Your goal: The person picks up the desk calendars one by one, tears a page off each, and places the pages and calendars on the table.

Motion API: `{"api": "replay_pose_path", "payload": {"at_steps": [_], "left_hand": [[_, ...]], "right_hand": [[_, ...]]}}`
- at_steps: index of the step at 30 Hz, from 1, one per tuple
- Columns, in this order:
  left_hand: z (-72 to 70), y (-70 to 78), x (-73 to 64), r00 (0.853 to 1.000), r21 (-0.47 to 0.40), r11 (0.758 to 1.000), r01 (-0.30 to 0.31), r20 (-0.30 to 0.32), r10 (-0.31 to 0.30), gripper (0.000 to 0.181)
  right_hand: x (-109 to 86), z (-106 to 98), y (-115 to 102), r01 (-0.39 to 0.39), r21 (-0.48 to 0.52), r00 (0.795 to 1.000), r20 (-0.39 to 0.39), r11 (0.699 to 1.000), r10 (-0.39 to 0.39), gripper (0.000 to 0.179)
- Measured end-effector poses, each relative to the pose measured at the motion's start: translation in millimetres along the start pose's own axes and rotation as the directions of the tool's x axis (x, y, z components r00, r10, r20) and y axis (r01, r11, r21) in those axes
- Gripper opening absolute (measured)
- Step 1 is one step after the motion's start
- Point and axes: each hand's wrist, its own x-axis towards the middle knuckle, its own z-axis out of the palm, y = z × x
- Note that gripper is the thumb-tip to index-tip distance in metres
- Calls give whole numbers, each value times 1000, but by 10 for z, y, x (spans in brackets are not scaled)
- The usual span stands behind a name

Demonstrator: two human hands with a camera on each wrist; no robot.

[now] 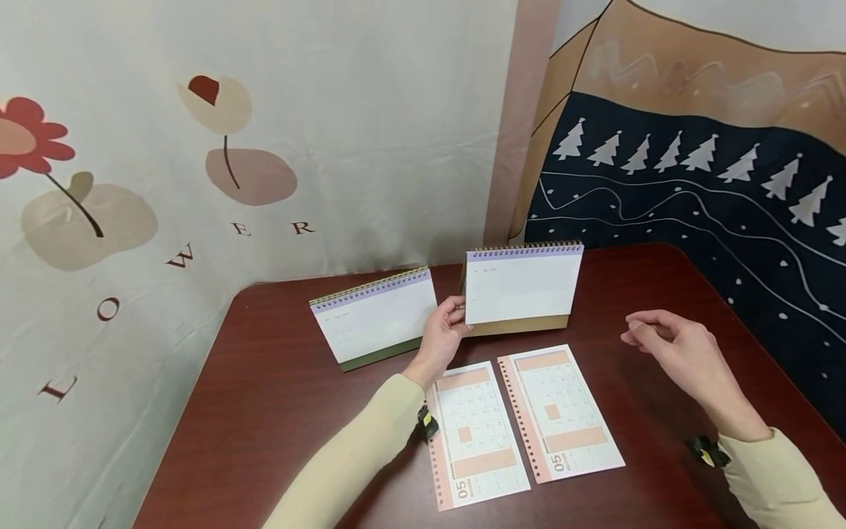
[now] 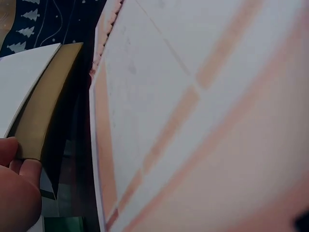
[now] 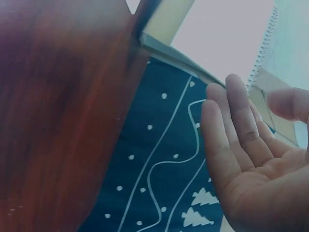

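A spiral-bound desk calendar with a tan base point(image 1: 522, 290) stands upright at the back of the table. At its lower left corner, my left hand point(image 1: 440, 336) pinches the tan base between thumb and fingers. The left wrist view shows the thumb in front of that base point(image 2: 48, 101) and fingers under its edge. A second desk calendar, with a green base point(image 1: 377, 316), stands tilted just left of that hand. My right hand point(image 1: 681, 353) is in the air to the right, apart from everything, its fingers loosely bent and holding nothing.
Two loose calendar pages marked 05, a left page point(image 1: 479, 437) and a right page point(image 1: 562, 415), lie side by side on the dark red table point(image 1: 264, 411). Behind the table hang a pale flower-print cloth point(image 1: 383, 132) and a dark tree-print cloth point(image 1: 661, 198).
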Motion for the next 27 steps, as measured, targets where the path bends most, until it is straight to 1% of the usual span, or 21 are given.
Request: {"api": "replay_pose_path", "payload": {"at_steps": [5,9,14,16,19,22,27], "left_hand": [[-2,-29,-1,1000,62,998,-8,14,7,46],[-16,-41,-12,1000,136,991,-7,23,4,48],[-31,-25,-38,1000,286,958,-11,24,4,57],[-32,-24,-38,1000,320,947,-14,20,8,61],[-26,-22,-38,1000,335,942,-9,16,4,65],[-15,-8,-55,1000,333,943,-4,28,-6,65],[3,63,-137,997,324,946,30,58,-51,63]], "right_hand": [[43,-34,-65,27,-29,999,-27,999,-28,37],[69,-45,-98,20,-43,999,-27,999,-22,40],[90,-26,-114,8,-41,1000,-8,999,-8,43],[97,-16,-116,8,-33,1000,0,999,-8,43],[104,-8,-116,4,-25,1000,8,1000,-4,44],[107,-2,-109,0,-30,1000,14,1000,0,45],[104,13,-97,9,-37,1000,10,999,-9,44]]}}
